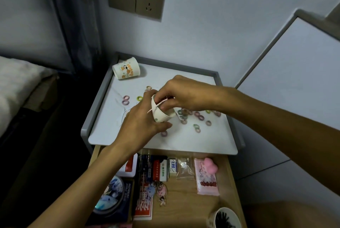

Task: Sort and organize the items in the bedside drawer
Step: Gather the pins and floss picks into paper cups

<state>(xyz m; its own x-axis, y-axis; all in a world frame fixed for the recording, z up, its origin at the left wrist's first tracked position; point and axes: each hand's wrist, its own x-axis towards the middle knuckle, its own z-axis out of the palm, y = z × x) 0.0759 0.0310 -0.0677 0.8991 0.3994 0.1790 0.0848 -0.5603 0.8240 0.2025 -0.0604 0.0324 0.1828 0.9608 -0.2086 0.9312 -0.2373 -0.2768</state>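
Currently left hand [141, 123] is gripping tilted paper cup [162, 115]; right hand [185, 93] is pinching thin pink strand [161, 103]. Cup seems light, crushable: hold sidewall gently.

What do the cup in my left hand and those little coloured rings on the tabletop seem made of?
Cup, gripped by the left hand: likely paper, matte white, printed dots, thin rim. Rings: probably fabric-covered elastic, soft matte pastel loops; too small to be sure. The right hand pinches a pink strand, material unclear.
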